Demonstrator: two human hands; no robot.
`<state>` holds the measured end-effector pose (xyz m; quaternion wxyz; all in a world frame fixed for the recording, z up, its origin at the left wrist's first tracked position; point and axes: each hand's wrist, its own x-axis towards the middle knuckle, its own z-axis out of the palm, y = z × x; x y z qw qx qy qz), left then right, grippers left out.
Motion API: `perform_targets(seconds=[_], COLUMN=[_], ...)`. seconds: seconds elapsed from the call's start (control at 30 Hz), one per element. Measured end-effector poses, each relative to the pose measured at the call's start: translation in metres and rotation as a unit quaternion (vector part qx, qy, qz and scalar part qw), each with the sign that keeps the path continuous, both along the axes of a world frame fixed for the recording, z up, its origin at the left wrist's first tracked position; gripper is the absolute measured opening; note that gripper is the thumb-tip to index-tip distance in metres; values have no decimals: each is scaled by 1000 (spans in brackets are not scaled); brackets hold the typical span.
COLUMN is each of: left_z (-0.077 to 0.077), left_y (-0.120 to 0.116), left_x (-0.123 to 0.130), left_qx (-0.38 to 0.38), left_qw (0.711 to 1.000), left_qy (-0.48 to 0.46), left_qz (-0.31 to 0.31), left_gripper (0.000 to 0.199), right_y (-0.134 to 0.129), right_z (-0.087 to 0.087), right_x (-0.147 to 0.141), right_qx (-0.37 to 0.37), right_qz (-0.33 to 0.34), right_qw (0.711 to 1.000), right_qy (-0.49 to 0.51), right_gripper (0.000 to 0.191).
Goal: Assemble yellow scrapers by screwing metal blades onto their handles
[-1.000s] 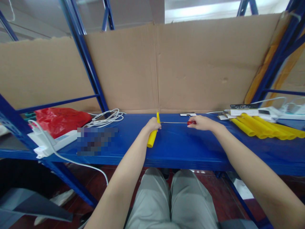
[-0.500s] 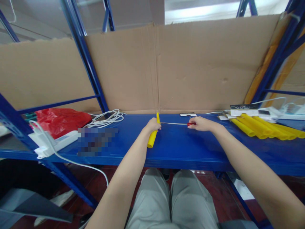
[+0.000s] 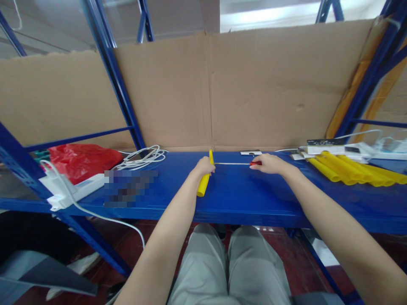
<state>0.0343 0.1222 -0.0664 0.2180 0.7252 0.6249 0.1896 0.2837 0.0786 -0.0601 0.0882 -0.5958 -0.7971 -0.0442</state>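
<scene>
My left hand [image 3: 205, 166] is closed around the middle of a yellow tube [image 3: 203, 185] above the blue tabletop [image 3: 238, 195]. The tube's lower end shows below my hand and its upper end above. My right hand [image 3: 269, 164] is closed on the red handle of a screwdriver [image 3: 233, 164]. Its long metal shaft runs level to the left, and the tip meets the tube beside my left fingers. The tip itself is too small to make out. Several more yellow tubes [image 3: 352, 169] lie side by side on the right.
On the left are a red plastic bag [image 3: 84, 161], a coiled white cable [image 3: 143, 156] and a white power strip [image 3: 82, 188]. A small flat packet [image 3: 251, 152] lies near the cardboard wall [image 3: 270, 89]. Small boxes [image 3: 326, 146] sit behind the tubes. Blue posts [image 3: 119, 84] frame the bench.
The screwdriver's handle looks slightly turned in my right hand, whose fingers have shifted a little. My left hand and the tube stay in place.
</scene>
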Motion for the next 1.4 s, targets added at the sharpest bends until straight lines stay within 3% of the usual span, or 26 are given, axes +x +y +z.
perform_targets(seconds=[0.1,0.33,0.6,0.8,1.0,1.17,1.4], left_z=[1,-1,-1,-2,-2,-2,-2], left_y=[-1,3,4,5,6,5,5], left_x=[0,-1,-1,-2,-2,-2,-1], left_qx=[1,0,10,13,12,14,13], left_qw=[1000,1000,999,999,999,999,999], left_qy=[8,19,40,41,47,51,49], left_qz=[1,-5,-9,-15,-9,-9,-9], left_gripper=[13,13,11,12,14,15,14], right_y=[-1,1,3,4,7,9,9], right_z=[0,-2,-4,-7,-8,-9,-11], right_x=[-1,-1,0,0,3,1,1], right_qx=[-12,45,2,34,4,-12,46], right_qz=[14,6,21,12,34,13,27], right_qw=[1000,999,999,999,999,999,998], right_qy=[18,12,37,36,31,38,29], right_gripper=[17,11,14,11,17,14,6])
